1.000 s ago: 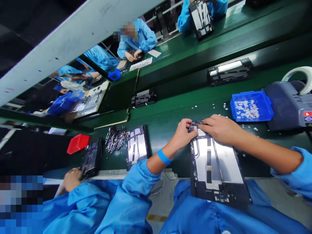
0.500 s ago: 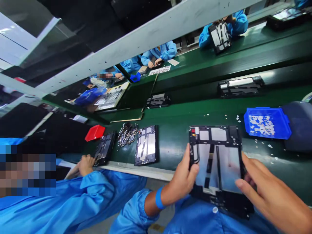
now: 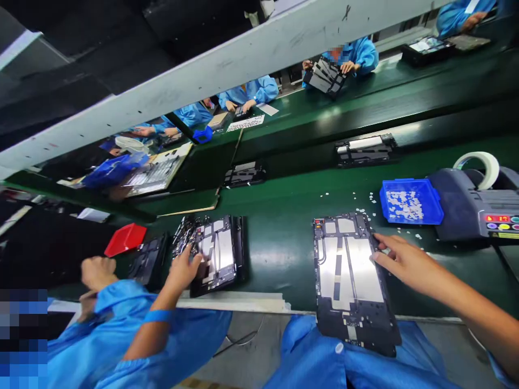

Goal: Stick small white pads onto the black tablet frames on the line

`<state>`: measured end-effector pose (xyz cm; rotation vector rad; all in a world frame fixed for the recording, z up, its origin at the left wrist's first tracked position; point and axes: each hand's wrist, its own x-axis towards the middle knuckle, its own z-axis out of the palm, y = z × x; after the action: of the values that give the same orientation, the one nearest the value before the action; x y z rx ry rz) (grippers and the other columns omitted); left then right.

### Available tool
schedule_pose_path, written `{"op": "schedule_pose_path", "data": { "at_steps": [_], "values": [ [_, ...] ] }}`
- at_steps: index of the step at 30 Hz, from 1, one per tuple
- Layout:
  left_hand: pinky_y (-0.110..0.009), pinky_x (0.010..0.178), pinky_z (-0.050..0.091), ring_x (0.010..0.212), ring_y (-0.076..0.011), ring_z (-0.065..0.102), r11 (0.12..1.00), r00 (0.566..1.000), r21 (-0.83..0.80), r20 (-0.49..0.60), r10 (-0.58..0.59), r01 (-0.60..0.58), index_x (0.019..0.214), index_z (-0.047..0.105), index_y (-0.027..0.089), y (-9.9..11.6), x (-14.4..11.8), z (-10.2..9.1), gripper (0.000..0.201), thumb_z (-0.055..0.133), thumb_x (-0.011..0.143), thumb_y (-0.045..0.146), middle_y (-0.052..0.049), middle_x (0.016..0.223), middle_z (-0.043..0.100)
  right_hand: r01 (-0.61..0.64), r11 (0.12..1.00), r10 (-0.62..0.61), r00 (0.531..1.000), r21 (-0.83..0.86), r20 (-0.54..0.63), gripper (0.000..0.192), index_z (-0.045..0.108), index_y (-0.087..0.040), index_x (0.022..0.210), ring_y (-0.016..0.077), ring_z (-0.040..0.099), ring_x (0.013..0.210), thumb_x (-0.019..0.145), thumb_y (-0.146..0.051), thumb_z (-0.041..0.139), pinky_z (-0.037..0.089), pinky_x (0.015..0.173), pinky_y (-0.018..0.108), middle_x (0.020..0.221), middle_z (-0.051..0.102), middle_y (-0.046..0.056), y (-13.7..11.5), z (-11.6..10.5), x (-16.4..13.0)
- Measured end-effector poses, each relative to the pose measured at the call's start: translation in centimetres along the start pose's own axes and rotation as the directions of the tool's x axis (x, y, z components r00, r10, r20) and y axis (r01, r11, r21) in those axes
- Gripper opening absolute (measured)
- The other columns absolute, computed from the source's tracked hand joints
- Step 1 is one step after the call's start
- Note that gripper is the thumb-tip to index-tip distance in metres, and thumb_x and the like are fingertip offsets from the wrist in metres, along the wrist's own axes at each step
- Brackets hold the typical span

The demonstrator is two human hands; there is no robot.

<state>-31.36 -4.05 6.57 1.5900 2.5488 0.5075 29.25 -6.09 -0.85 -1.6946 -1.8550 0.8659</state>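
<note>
Bin of blue plastic [image 3: 433,204] at right in the head view, holding small white squares [image 3: 404,207], with more scattered loose on the green workbench [image 3: 279,259]. Just beside it, tape dispenser [image 3: 456,208] with lit red digits and white tape roll [image 3: 490,170]. Far left, red bin [image 3: 126,239], contents not readable. Right hand [image 3: 395,256] stretched in with forearm bare, pinching the right edge of an opened tablet [image 3: 351,278], propped aslant from bench edge to lap. Left hand [image 3: 181,274], in blue wristband [image 3: 158,315], at the left edge of a second opened tablet [image 3: 217,251], index finger and thumb apart; cannot tell whether gripping it. Just beyond, pile of thin dark parts [image 3: 184,232], touching or overlapped by that second tablet, cannot tell which
</note>
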Motion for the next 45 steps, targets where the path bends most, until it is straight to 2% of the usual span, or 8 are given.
{"op": "schedule_pose_path", "data": {
  "at_steps": [4,8,11,16,21,29,36,45],
  "values": [
    [-0.050,0.103,0.053,0.113,-0.0331,0.066,0.957,0.958,-0.066,0.025,0.285,-0.283,0.142,0.060,0.014,8.0,-4.2,1.8,0.053,0.054,0.095,0.036,-0.017,0.122,0.069,0.064,0.993,-0.074,0.993,-0.100,-0.097,0.053,0.065,-0.019,0.141,0.0234,0.071,0.076,0.097,-0.046,0.055,0.061,0.070,0.040,0.107,0.074,0.011,-1.5,-0.4,0.1],
    [-0.044,0.106,0.051,0.114,-0.0274,0.064,0.645,0.604,-0.259,0.225,0.764,-0.719,0.131,0.072,0.028,20.2,-7.7,6.5,0.038,0.051,0.099,0.022,-0.012,0.121,0.070,0.219,0.952,-0.252,0.958,-0.215,-0.138,0.046,0.066,-0.016,0.138,0.0297,0.071,0.103,0.100,-0.038,0.051,0.059,0.089,0.045,0.112,0.072,0.013,-4.5,0.0,2.1],
    [-0.042,0.102,0.052,0.114,-0.0255,0.063,0.528,0.459,-0.274,0.280,0.843,-0.804,0.139,0.069,0.033,26.6,-7.3,10.0,0.047,0.049,0.099,0.015,-0.010,0.130,0.065,0.301,0.933,-0.326,0.939,-0.197,-0.108,0.041,0.069,-0.015,0.133,0.0295,0.070,0.106,0.101,-0.033,0.049,0.057,0.093,0.045,0.113,0.073,0.014,-6.6,0.8,3.3],
    [-0.036,0.100,0.051,0.108,-0.0212,0.062,0.429,0.276,-0.357,0.406,0.871,-0.830,0.126,0.075,0.033,28.5,-4.7,11.4,0.046,0.051,0.096,0.008,-0.006,0.125,0.065,0.292,0.945,-0.309,0.944,-0.149,-0.112,0.036,0.072,-0.018,0.127,0.0269,0.071,0.101,0.102,-0.031,0.051,0.057,0.089,0.042,0.110,0.075,0.012,-6.8,1.4,3.8],
    [-0.033,0.095,0.052,0.105,-0.0207,0.060,0.365,0.239,-0.310,0.378,0.894,-0.878,0.109,0.074,0.025,27.5,-4.0,10.7,0.026,0.053,0.099,0.014,-0.006,0.122,0.066,0.248,0.966,-0.255,0.961,-0.076,-0.105,0.036,0.074,-0.019,0.125,0.0263,0.072,0.100,0.100,-0.031,0.052,0.055,0.090,0.041,0.108,0.077,0.010,-6.6,1.7,5.0],
    [-0.034,0.091,0.052,0.102,-0.0207,0.062,0.368,0.382,-0.333,0.025,0.924,-0.868,0.093,0.074,0.024,25.2,-6.1,14.1,0.019,0.058,0.098,0.015,-0.006,0.107,0.070,0.061,0.970,-0.107,0.975,0.234,0.192,0.023,0.078,-0.022,0.100,0.0179,0.070,0.078,0.089,-0.020,0.058,0.048,0.069,0.028,0.088,0.079,0.001,-10.0,4.3,10.0],
    [-0.028,0.076,0.053,0.084,-0.0165,0.067,0.601,0.779,-0.736,0.164,0.605,-0.312,0.113,0.070,0.019,25.2,-9.8,13.6,0.026,0.071,0.086,0.019,-0.004,0.100,0.075,0.026,0.939,-0.072,0.990,0.342,0.123,0.012,0.073,-0.022,0.090,0.0162,0.067,0.073,0.090,-0.024,0.061,0.045,0.065,0.026,0.083,0.077,0.000,-9.9,5.3,9.4],
    [-0.027,0.069,0.050,0.076,-0.0165,0.069,0.668,0.846,-0.725,0.241,0.475,-0.169,0.094,0.077,0.020,25.9,-11.0,13.8,0.014,0.064,0.094,0.024,-0.002,0.087,0.078,0.249,0.957,-0.267,0.956,-0.149,-0.117,0.016,0.074,-0.020,0.097,0.0243,0.072,0.091,0.099,-0.026,0.059,0.049,0.080,0.033,0.095,0.078,0.008,-10.0,6.3,7.8]
  ]
}}
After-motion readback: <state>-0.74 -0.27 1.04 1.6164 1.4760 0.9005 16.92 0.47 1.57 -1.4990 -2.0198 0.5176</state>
